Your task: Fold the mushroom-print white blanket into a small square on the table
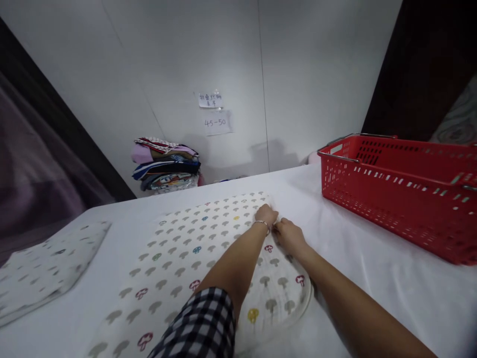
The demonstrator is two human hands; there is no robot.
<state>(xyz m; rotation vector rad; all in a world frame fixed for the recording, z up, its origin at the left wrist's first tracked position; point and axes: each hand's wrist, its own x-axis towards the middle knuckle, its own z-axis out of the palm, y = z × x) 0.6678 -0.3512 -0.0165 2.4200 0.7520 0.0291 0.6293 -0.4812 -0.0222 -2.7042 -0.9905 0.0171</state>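
Note:
A white cloth [219, 233] printed with grey, red, yellow, blue and green mushrooms lies spread on the white-covered table. Its near right part is folded over, with a rounded edge. My left hand [266, 215], a bracelet at its wrist, is closed on the cloth's right edge near the far corner. Just nearer to me, my right hand [289, 234] pinches the same edge, fingers bent in. The two hands nearly touch, and some fingertips are hidden. My left forearm, in a black-and-white checked sleeve [203, 323], crosses above the cloth.
On the right of the table [357, 278] stands a red perforated basket [391, 194] with metal handles. A folded, printed white cloth [55, 263] lies at the left. Behind the table is a stack of folded fabrics [166, 166] against a wall with paper signs [218, 123].

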